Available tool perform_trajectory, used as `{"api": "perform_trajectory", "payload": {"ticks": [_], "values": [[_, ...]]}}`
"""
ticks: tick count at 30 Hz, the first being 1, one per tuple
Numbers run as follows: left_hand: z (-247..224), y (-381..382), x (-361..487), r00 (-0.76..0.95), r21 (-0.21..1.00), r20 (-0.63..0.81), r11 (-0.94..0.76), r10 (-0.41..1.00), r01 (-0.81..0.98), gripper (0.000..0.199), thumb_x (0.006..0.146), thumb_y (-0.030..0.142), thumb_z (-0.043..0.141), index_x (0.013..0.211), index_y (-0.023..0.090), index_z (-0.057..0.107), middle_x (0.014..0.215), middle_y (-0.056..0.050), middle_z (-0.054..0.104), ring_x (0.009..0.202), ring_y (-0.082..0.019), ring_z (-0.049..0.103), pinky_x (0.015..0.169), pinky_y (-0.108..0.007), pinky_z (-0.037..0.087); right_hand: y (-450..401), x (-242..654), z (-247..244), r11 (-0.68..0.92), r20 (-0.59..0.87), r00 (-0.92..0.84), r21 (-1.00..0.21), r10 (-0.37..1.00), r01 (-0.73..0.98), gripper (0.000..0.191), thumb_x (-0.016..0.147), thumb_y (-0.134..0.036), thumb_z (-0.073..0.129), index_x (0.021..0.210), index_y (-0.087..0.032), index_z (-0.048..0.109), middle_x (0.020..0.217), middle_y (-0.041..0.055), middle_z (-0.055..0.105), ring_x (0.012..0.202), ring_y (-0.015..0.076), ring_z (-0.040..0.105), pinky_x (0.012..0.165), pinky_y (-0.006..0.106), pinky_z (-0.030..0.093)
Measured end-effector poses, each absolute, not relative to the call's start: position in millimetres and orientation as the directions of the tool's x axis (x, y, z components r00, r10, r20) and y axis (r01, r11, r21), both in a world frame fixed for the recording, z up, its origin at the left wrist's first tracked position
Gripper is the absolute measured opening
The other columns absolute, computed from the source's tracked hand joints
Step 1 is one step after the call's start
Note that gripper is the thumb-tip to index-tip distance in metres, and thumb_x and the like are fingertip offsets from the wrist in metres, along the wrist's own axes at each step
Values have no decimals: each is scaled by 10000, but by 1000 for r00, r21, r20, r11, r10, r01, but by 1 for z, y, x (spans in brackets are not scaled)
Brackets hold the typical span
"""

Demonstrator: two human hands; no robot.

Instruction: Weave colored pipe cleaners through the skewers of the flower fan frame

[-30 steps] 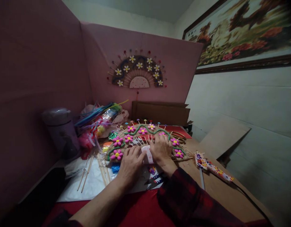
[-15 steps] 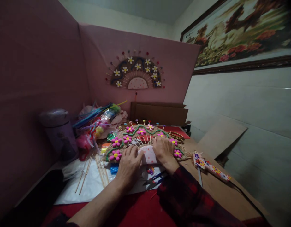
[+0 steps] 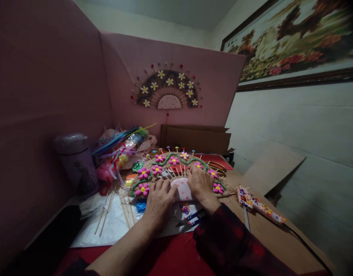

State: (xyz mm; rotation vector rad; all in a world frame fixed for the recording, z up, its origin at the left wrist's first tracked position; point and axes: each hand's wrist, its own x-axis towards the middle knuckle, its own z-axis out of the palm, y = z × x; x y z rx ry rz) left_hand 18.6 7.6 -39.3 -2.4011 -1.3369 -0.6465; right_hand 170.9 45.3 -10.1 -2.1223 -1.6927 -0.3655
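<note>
the fan sits on the table beneath our hands. our left hand curls its fingers at the base's left edge; our right hand bunches at its right. whether either pinches, we cannot tell. uneven pressing could crease the base or snap sticks; a dropped wrist could knock the snips.

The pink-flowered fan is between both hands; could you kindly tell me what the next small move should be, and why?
Probably a gentle press along the curved edge of the dotted half-circle with the right hand: that hand is at its right side, the left hand is at its left, and thin sticks radiate from that curve, so pressing might help it sit flat.
</note>
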Motion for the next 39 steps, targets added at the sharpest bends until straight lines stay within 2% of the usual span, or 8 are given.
{"api": "perform_trajectory", "payload": {"ticks": [8, 17, 21, 25, 28, 31, 33, 39], "values": [[-46, 10, 19, 475, -69, 505, -516, 720, 854, 365, 788, 155, 496, 1151, 188, 514, 1168, -121, 509, 991, -259, 476, 780, -386, 399, 46, 170, -10, -181, 440, 245, -182, 864, 966, 157, 841, -228, 424, 871, -208, 577, 775, 52, 667, 736, 220, 636, 579, 293, 351], [-43, 9, 23, 457, -73, 531, -499, 714, 864, 326, 792, 190, 508, 1117, 184, 529, 1119, -120, 529, 957, -264, 493, 739, -387, 420, 43, 167, -5, -190, 407, 237, -153, 882, 970, 186, 809, -153, 411, 896, -206, 566, 773, 63, 674, 726, 242, 642, 578, 306, 366], [-41, 8, 22, 470, -78, 539, -514, 699, 854, 327, 793, 187, 505, 1118, 186, 532, 1133, -129, 529, 955, -265, 500, 736, -394, 429, 46, 169, -4, -188, 413, 257, -201, 874, 961, 181, 805, -157, 416, 891, -206, 568, 776, 58, 674, 744, 230, 635, 588, 295, 357], [-40, 9, 23, 465, -60, 539, -519, 702, 853, 316, 792, 171, 501, 1105, 177, 541, 1148, -118, 537, 971, -265, 503, 737, -391, 445, 47, 172, -1, -196, 434, 319, -304, 842, 932, 167, 842, -218, 417, 905, -217, 572, 783, 43, 672, 732, 211, 624, 583, 282, 333], [-42, 11, 27, 466, -56, 553, -527, 691, 848, 293, 803, 196, 502, 1091, 168, 552, 1142, -118, 546, 966, -263, 511, 735, -385, 462, 43, 166, -2, -113, 540, 285, -328, 792, 938, 175, 870, -245, 411, 929, -200, 569, 816, 43, 663, 742, 184, 605, 604, 271, 323], [-45, 12, 30, 483, -61, 579, -556, 657, 829, 302, 818, 220, 493, 1105, 142, 547, 1130, -139, 551, 980, -258, 512, 765, -379, 472, 39, 153, -11, 75, 636, 133, -288, 761, 955, 156, 879, -275, 430, 886, -199, 567, 857, 31, 650, 784, 160, 581, 628, 248, 320], [-47, 11, 31, 508, -64, 591, -591, 626, 804, 341, 817, 198, 493, 1148, 123, 521, 1135, -150, 548, 998, -245, 510, 811, -367, 468, 37, 146, -18, 165, 641, 50, -271, 766, 948, 162, 876, -300, 450, 830, -200, 570, 821, 17, 642, 753, 144, 573, 624, 236, 317], [-49, 6, 29, 518, -18, 588, -629, 622, 777, 340, 800, 170, 501, 1138, 141, 521, 1131, -137, 550, 987, -227, 526, 835, -349, 476, 39, 143, -31, 190, 657, 71, -317, 750, 929, 305, 909, -356, 385, 736, -192, 575, 717, 10, 622, 643, 124, 532, 585, 222, 304]]}}
